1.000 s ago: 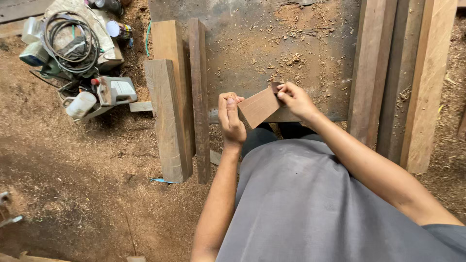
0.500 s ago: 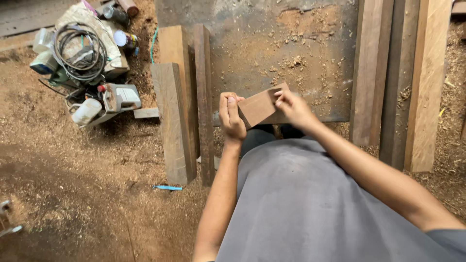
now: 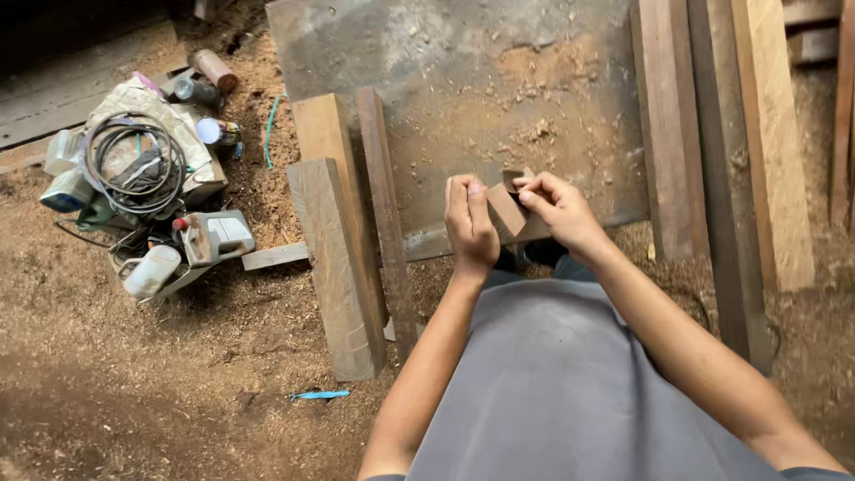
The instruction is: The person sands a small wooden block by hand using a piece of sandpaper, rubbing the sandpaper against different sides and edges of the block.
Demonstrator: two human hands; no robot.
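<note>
Clearly, a small reddish-brown wooden block (image 3: pixel 506 210), flat-faced and square-cut, is gripped between the left hand (image 3: pixel 469 223) and right hand (image 3: pixel 558 207), held above the near edge of the sawdust-strewn metal sheet (image 3: pixel 463 98).

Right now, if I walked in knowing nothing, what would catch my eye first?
First, the two hands at the centre: the left hand and right hand together hold a small wood block over a dusty metal sheet. Next, the thick planks lying just to the left on the sawdust floor. Far left sits a heap of tools with a coiled cable.
</note>
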